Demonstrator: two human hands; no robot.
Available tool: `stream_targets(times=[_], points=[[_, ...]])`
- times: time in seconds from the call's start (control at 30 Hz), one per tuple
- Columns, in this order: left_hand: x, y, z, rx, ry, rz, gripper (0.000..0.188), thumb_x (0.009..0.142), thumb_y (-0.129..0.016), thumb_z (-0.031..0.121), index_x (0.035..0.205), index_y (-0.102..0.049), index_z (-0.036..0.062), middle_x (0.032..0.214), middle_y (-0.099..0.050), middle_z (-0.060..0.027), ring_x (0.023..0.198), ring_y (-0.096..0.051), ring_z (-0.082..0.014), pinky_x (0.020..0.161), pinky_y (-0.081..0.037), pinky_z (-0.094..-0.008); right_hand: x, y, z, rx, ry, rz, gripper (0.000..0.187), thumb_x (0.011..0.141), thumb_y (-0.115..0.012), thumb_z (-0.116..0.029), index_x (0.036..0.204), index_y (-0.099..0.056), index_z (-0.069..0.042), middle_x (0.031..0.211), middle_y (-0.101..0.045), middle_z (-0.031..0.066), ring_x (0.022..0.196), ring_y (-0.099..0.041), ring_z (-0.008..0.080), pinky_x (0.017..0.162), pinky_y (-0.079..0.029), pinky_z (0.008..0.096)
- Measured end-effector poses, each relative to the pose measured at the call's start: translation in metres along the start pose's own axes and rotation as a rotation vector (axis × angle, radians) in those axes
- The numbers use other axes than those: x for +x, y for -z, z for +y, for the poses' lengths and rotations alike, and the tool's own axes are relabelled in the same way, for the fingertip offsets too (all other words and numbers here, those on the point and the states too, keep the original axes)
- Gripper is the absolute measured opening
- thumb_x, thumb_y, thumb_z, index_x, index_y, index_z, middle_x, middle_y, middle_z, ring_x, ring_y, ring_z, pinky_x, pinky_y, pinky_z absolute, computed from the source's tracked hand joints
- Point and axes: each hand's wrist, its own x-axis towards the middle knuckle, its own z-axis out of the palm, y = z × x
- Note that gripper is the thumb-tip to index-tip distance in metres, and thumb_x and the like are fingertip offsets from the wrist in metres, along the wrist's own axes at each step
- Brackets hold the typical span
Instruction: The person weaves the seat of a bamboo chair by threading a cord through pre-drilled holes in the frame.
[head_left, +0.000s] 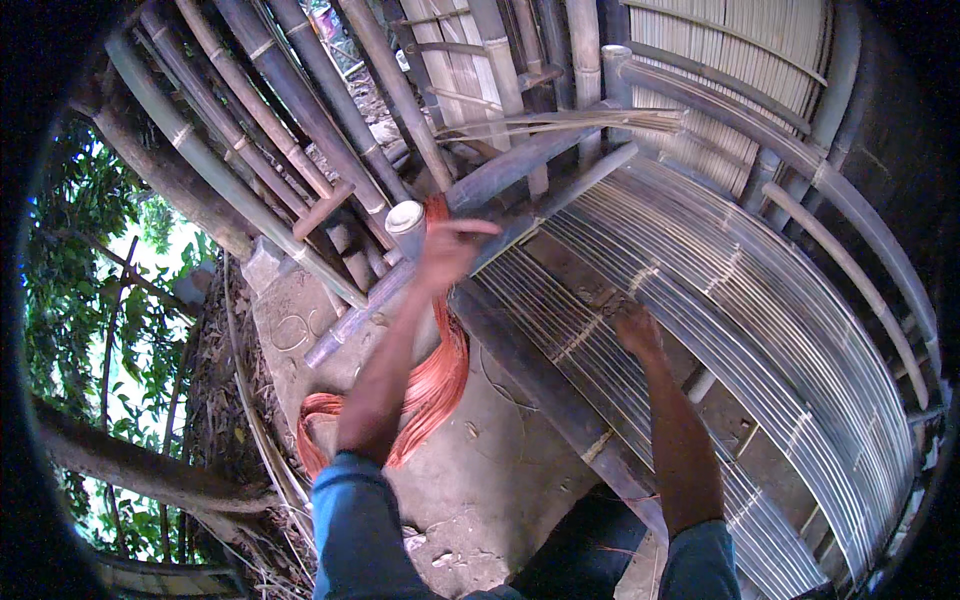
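My left hand (pixel 450 255) is slightly blurred over the top of a hank of orange strands (pixel 445 365), near the cut end of a bamboo post (pixel 405 217). At least one finger stretches out to the right, and I see nothing held in it. The hank hangs down and spreads onto the ground beneath my left forearm. My right hand (pixel 634 326) rests at the thin slats of a bamboo bench (pixel 580 345), by a cross row of bindings. Its fingers are drawn together; whatever they pinch is too small to make out.
A thick bamboo rail (pixel 540 375) borders the slats on the near side. The curved slatted backrest (pixel 790 310) rises at right. Bamboo poles (pixel 250 120) lean at upper left, and thin loose strips (pixel 580 122) lie across the far armrest. Bare ground (pixel 500 470) shows below.
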Motion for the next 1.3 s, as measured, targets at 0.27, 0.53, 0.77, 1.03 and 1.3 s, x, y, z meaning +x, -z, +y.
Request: stream_targets(times=[0.27,0.53,0.77,1.03,1.3], points=[[0.049,-0.236,-0.032,0.711,-0.167,-0.022,0.011,0.080,-0.069,0.012,0.087,-0.073,0.0042,0.094,-0.073,-0.0202,0.091,-0.072,-0.0389,0.079,-0.057,-0.0510,0.020,-0.002,-0.010,0.113,-0.023,-0.024,0.046,0.088,-0.054,-0.027,0.123,-0.067,0.001,0.124,-0.063,0.0319,0.115,-0.061,0.0489,0.103,-0.049,0.0527],[0.045,-0.225,-0.045,0.687,-0.093,-0.235,0.019,0.077,-0.075,0.023,0.084,-0.074,0.0060,0.092,-0.072,-0.0197,0.093,-0.072,-0.0378,0.082,-0.057,-0.0486,0.018,-0.011,-0.021,0.051,0.014,-0.116,0.034,0.086,-0.059,-0.026,0.112,-0.074,-0.010,0.115,-0.069,0.0261,0.107,-0.067,0.0450,0.093,-0.052,0.0537],[0.046,-0.147,-0.018,0.603,-0.108,-0.445,0.035,0.079,-0.069,0.018,0.113,-0.074,0.0101,0.096,-0.075,-0.0182,0.068,-0.069,-0.0316,0.062,-0.056,-0.0437,-0.016,-0.016,-0.024,0.334,0.317,0.391,0.019,0.092,-0.061,-0.017,0.100,-0.070,-0.003,0.097,-0.071,0.0213,0.083,-0.069,0.0402,0.076,-0.054,0.0476],[-0.020,-0.127,0.031,-0.404,0.106,-0.603,0.089,0.080,-0.082,0.022,0.157,-0.037,0.0253,0.099,-0.073,-0.0056,0.068,-0.063,-0.0164,0.057,-0.052,-0.0305,-0.065,0.037,-0.047,0.560,0.493,0.359,0.022,0.087,-0.062,-0.002,0.108,-0.068,-0.005,0.102,-0.072,0.0185,0.093,-0.068,0.0373,0.088,-0.053,0.0439],[-0.097,-0.010,0.005,0.635,-0.284,0.135,0.056,0.083,-0.076,0.057,0.056,-0.067,0.0088,0.050,-0.058,-0.0083,0.056,-0.061,-0.0243,0.060,-0.050,-0.0379,-0.063,0.027,-0.017,0.304,0.364,0.403,0.018,0.093,-0.070,-0.021,0.102,-0.072,-0.005,0.092,-0.071,0.0167,0.089,-0.070,0.0323,0.080,-0.054,0.0415]])
